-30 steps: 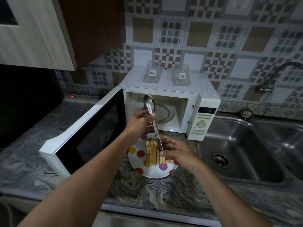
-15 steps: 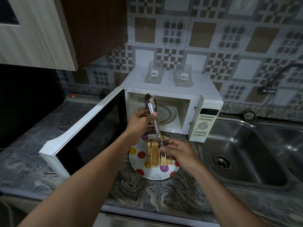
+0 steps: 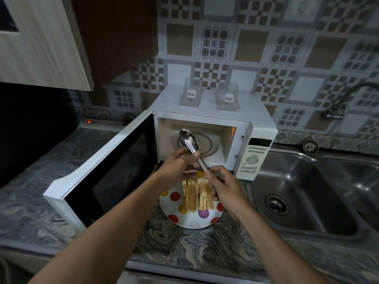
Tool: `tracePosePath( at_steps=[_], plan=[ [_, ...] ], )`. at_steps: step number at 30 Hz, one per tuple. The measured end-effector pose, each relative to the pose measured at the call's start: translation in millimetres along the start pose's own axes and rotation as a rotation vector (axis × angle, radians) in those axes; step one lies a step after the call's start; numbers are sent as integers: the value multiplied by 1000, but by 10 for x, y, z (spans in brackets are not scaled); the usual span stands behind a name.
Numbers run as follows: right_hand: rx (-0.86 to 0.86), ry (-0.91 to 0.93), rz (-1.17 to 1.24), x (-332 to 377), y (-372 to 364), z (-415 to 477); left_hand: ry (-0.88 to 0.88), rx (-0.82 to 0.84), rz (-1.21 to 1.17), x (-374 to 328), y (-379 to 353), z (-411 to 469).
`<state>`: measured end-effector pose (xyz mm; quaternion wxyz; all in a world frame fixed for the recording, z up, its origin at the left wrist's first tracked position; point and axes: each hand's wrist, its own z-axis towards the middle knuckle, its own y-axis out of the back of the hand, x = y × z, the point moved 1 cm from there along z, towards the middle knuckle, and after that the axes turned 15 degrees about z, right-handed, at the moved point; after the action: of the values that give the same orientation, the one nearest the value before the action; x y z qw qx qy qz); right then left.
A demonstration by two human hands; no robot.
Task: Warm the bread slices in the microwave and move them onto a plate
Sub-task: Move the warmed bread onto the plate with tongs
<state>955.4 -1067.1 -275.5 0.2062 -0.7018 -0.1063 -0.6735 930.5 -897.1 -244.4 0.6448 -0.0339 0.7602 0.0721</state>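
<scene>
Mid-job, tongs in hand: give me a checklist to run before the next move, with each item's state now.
1. Microwave door open: ok.
2. Turntable bare: ok.
3. Bread slices on plate, standing on edge: ok.
4. Left hand grip on tongs: ok.
5. Right hand pinching the tongs' near end: ok.
6. Bread warmed: cannot tell.

Pale tan bread slices [image 3: 192, 197] stand on edge in a tight row on a white plate [image 3: 190, 222] with coloured dots, just beneath the left hand [image 3: 178, 165] and right hand [image 3: 223, 189]. Beyond both hands, a white microwave [image 3: 256, 128] sits with its door swung open to the left.
</scene>
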Motion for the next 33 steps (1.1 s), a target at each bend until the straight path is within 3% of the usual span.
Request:
tracePosePath(
  at_steps=[4, 11, 21, 26, 33],
  plan=[
    [4, -14, 25, 4, 4, 11, 16, 164, 110, 81, 40, -43],
    [33, -50, 70, -21, -25, 18, -34, 241, 108, 133, 95, -31],
    [53, -131, 239, -90, -48, 61, -46, 110, 32, 185, 108, -27],
    [24, -105, 152, -133, -80, 25, 54, -79, -313, 189, 104, 33],
    [-13, -88, 38, -261, -182, -71, 116, -149, -356, 289, -41, 33]
  ],
)
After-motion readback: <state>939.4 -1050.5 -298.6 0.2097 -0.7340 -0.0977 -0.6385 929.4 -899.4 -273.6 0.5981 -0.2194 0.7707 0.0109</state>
